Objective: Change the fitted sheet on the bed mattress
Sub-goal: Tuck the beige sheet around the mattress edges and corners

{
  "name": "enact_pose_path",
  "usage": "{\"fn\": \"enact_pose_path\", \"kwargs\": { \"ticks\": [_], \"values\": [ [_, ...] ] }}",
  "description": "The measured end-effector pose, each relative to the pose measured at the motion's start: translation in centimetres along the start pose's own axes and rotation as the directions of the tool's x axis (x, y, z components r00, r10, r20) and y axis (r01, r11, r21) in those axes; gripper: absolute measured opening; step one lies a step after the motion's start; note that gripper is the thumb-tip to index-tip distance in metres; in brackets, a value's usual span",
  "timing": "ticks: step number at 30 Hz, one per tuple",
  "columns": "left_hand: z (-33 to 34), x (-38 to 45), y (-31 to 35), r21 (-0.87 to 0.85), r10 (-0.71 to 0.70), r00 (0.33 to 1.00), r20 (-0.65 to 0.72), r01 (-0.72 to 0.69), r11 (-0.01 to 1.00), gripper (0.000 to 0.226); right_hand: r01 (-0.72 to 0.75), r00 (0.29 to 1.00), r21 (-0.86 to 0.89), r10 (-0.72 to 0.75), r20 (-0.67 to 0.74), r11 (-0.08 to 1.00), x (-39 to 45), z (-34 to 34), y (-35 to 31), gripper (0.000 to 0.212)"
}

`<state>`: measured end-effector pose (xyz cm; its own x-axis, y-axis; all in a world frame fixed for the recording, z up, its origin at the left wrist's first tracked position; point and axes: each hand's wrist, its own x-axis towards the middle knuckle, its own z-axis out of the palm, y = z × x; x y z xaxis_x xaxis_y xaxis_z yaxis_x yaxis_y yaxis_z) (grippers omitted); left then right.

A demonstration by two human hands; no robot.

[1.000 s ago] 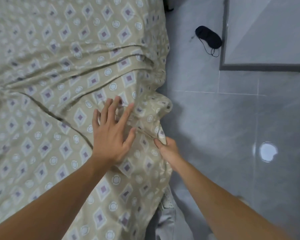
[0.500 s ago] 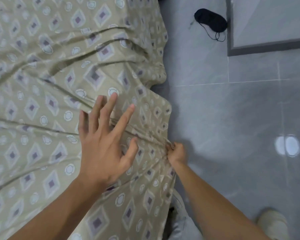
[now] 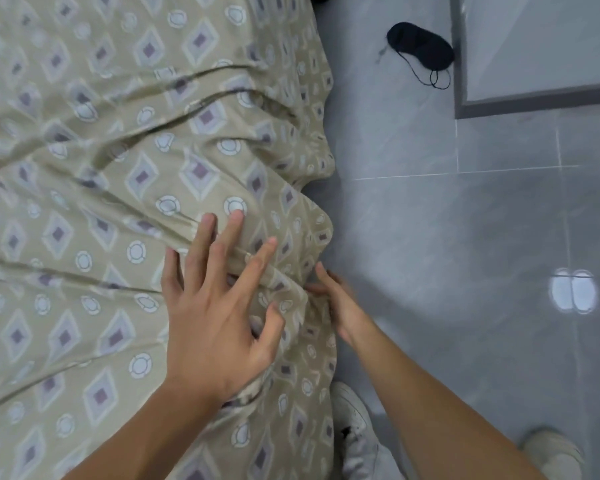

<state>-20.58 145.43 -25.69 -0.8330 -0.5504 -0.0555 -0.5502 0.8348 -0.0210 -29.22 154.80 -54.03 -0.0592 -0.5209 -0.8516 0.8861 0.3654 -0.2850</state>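
A beige fitted sheet (image 3: 84, 202) with purple diamonds and white rings covers the mattress, and creases run across it toward the right edge. My left hand (image 3: 215, 323) lies flat on top of the sheet near that edge, fingers spread, holding nothing. My right hand (image 3: 340, 306) is at the side of the mattress, where the sheet hangs down. Its fingers are stretched out against the bunched fabric, and the tips are partly hidden by a fold.
Grey tiled floor (image 3: 447, 237) runs along the bed's right side. A black sleep mask (image 3: 420, 50) lies on it near a grey-framed panel (image 3: 534, 98). My white shoes (image 3: 354, 417) (image 3: 551, 452) stand beside the bed.
My right hand has let go of its pinch on the sheet's edge and its fingers have straightened. My left hand has dropped back flat onto the sheet.
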Motion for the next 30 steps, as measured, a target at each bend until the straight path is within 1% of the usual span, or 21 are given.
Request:
{"fn": "enact_pose_path", "kwargs": {
  "ticks": [2, 4, 5, 6, 8, 9, 12, 13, 14, 15, 17, 18, 19, 21, 22, 23, 25, 27, 30],
  "values": [
    [-0.1, 0.1, 0.0, 0.005, 0.001, 1.000, 0.013, -0.001, 1.000, 0.068, 0.048, 0.997, -0.002, -0.048, 0.054, 0.999, -0.9, 1.9, -2.2, 0.107],
    [-0.1, 0.1, 0.0, 0.002, -0.001, 1.000, 0.018, 0.001, 1.000, 0.068, 0.085, 0.986, -0.018, -0.082, 0.143, 0.996, -2.0, 3.4, -3.6, 0.089],
    [-0.1, 0.1, 0.0, 0.003, -0.002, 1.000, 0.017, 0.002, 1.000, 0.068, 0.101, 0.982, -0.041, -0.093, 0.166, 0.994, -2.6, 3.9, -4.1, 0.079],
    [0.0, 0.1, 0.0, 0.006, -0.004, 1.000, 0.016, 0.004, 1.000, 0.069, 0.113, 0.982, -0.066, -0.101, 0.158, 0.991, -3.2, 4.2, -4.5, 0.070],
    [0.0, 0.2, 0.0, 0.011, -0.006, 1.000, 0.014, 0.006, 1.000, 0.070, 0.123, 0.990, -0.083, -0.117, 0.080, 0.989, -3.9, 4.4, -5.1, 0.057],
    [0.0, 0.2, 0.0, 0.013, -0.005, 1.000, 0.016, 0.005, 1.000, 0.071, 0.134, 0.989, -0.051, -0.130, 0.074, 0.990, -4.3, 4.3, -5.2, 0.056],
    [-0.2, 0.2, -0.1, 0.007, -0.007, 1.000, 0.018, 0.007, 1.000, 0.072, 0.197, 0.964, 0.138, -0.217, 0.151, 0.971, -5.7, 4.8, -5.3, 0.058],
    [-0.2, 0.2, -0.1, 0.004, -0.009, 1.000, 0.021, 0.009, 1.000, 0.072, 0.246, 0.954, 0.140, -0.265, 0.139, 0.959, -6.1, 5.3, -5.1, 0.055],
    [-0.3, 0.2, 0.0, 0.002, -0.009, 1.000, 0.027, 0.009, 1.000, 0.073, 0.314, 0.942, 0.089, -0.322, 0.095, 0.945, -6.3, 5.9, -4.7, 0.049],
    [-0.5, 0.1, 0.0, -0.003, -0.008, 0.999, 0.034, 0.008, 1.000, 0.074, 0.392, 0.920, -0.014, -0.392, 0.025, 0.920, -6.2, 6.2, -4.1, 0.040],
    [-1.0, 0.3, -0.2, -0.007, 0.012, 0.999, 0.039, -0.012, 1.000, 0.075, 0.501, 0.846, -0.221, -0.528, -0.082, 0.837, -4.9, 6.0, -2.9, 0.024],
    [-1.3, 0.6, -0.5, -0.003, 0.028, 0.999, 0.039, -0.028, 1.000, 0.074, 0.498, 0.825, -0.290, -0.549, -0.133, 0.817, -4.1, 5.5, -2.6, 0.021],
    [-1.6, 0.9, -0.7, 0.003, 0.038, 0.999, 0.036, -0.038, 0.999, 0.074, 0.465, 0.814, -0.346, -0.547, -0.196, 0.815, -3.3, 4.8, -2.6, 0.022],
    [-2.2, 1.6, -1.4, 0.018, 0.026, 1.000, 0.010, -0.026, 1.000, 0.074, 0.399, 0.786, -0.409, -0.536, -0.308, 0.821, -2.1, 3.4, -2.8, 0.021],
    [-2.4, 2.1, -1.6, 0.021, 0.011, 1.000, -0.007, -0.011, 1.000, 0.074, 0.382, 0.767, -0.437, -0.543, -0.342, 0.814, -1.4, 2.9, -2.8, 0.020],
    [-2.5, 2.4, -1.8, 0.022, -0.004, 1.000, -0.017, 0.004, 1.000, 0.074, 0.370, 0.756, -0.465, -0.552, -0.353, 0.804, -0.9, 2.5, -2.8, 0.020],
    [-2.3, 2.7, -1.8, 0.020, -0.022, 1.000, -0.009, 0.022, 1.000, 0.075, 0.341, 0.762, -0.510, -0.550, -0.343, 0.790, 0.1, 2.0, -2.1, 0.024],
    [-1.9, 2.6, -1.6, 0.029, 0.000, 1.000, 0.010, 0.000, 1.000, 0.076, 0.269, 0.783, -0.562, -0.518, -0.346, 0.782, 1.3, 1.0, -0.8, 0.026],
    [-1.2, 2.4, -1.7, 0.033, 0.043, 0.999, 0.026, -0.044, 0.999, 0.076, 0.149, 0.787, -0.622, -0.473, -0.396, 0.769, 3.0, -1.1, 0.8, 0.033]
  ]
}}
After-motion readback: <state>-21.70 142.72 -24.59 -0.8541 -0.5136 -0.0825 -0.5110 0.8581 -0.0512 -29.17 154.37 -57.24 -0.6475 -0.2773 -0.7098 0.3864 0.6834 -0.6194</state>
